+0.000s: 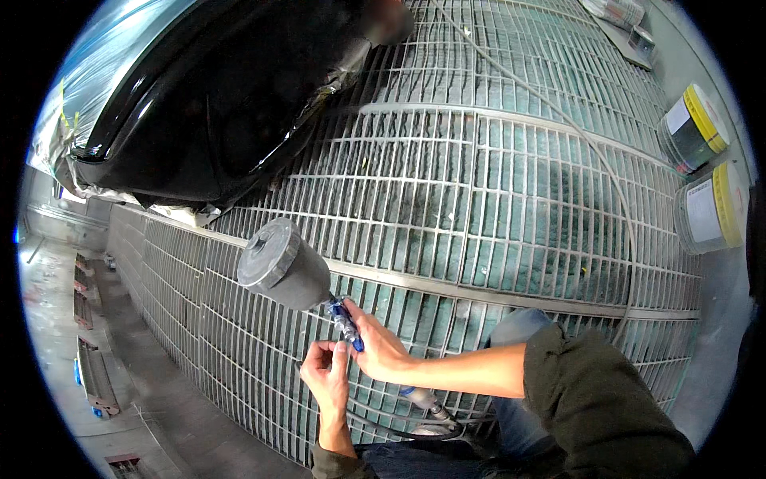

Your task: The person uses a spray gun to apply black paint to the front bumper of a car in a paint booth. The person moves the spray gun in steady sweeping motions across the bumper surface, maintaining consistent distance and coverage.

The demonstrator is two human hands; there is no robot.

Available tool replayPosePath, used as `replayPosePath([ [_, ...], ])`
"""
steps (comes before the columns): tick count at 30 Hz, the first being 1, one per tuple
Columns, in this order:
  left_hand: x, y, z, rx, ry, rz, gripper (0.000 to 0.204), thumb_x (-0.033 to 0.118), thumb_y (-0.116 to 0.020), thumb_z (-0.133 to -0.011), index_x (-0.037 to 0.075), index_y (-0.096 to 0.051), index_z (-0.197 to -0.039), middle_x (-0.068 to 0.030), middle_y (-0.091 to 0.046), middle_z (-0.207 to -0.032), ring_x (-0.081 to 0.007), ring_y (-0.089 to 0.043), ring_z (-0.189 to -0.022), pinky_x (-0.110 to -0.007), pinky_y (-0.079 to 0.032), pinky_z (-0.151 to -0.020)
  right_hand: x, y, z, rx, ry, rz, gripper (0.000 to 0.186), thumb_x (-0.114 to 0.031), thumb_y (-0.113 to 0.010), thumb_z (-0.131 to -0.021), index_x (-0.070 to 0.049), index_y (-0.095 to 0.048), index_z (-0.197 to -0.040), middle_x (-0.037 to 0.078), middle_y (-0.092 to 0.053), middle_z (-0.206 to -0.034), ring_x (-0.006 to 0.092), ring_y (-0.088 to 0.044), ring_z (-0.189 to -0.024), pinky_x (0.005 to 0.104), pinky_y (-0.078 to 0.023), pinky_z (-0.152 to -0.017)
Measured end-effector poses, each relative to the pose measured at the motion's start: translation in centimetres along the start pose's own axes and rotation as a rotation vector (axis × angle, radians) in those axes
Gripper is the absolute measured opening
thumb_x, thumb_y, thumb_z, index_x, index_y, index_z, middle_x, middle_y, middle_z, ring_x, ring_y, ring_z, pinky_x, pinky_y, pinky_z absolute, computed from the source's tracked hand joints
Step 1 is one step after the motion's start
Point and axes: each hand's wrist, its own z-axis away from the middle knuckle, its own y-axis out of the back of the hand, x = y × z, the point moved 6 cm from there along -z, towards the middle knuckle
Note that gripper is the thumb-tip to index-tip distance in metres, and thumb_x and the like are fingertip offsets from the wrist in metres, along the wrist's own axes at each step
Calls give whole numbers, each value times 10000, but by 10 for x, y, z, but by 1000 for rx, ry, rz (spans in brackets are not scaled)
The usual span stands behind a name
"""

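My right hand (384, 347) is wrapped round a blue and silver spray gun (343, 322), low over the floor grating. On the gun sits a grey paint cup (297, 271) with a round lid, tilted toward the left. My left hand (325, 375) has thumb and forefinger pinched together at the gun's back end; the small part between them is hidden. An air hose (375, 429) with a metal coupling (427, 401) hangs below my right forearm. At the upper left, the glossy black car body panel (203, 104) stands apart from the gun, edged with masking film.
Metal floor grating (479, 275) spreads under everything, with a greenish layer beneath. A thin hose (590, 142) snakes over it on the right. Two yellow-lidded tubs (706, 211) stand by the right wall. Clear film (120, 56) covers the area left of the black panel.
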Motion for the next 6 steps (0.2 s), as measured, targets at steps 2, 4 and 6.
replayPosePath([
  [2,-1,-2,2,-17,22,17,165,109,-702,-870,-7,-600,-812,11,-588,-695,-38,-511,-628,-201,-418,-574,2,-3,1,54,47,46,801,-69,-636,-790,-53,-229,-1480,264,-523,-1195,423,-579,-1050,456,-499,-882],
  [4,-10,0,4,-34,-11,-34,164,111,-719,-854,-7,-611,-814,14,-592,-695,-44,-518,-634,-208,-433,-584,9,-8,1,51,78,47,826,-105,-663,-792,-60,-222,-1488,255,-525,-1196,419,-579,-1053,444,-499,-877],
  [6,-4,-5,7,-105,-7,-57,179,169,-669,-907,14,-611,-838,7,-595,-706,-50,-497,-613,-196,-394,-571,13,-9,2,29,107,76,875,-134,-679,-799,-76,-173,-1511,259,-520,-1204,415,-567,-1082,439,-492,-889],
])
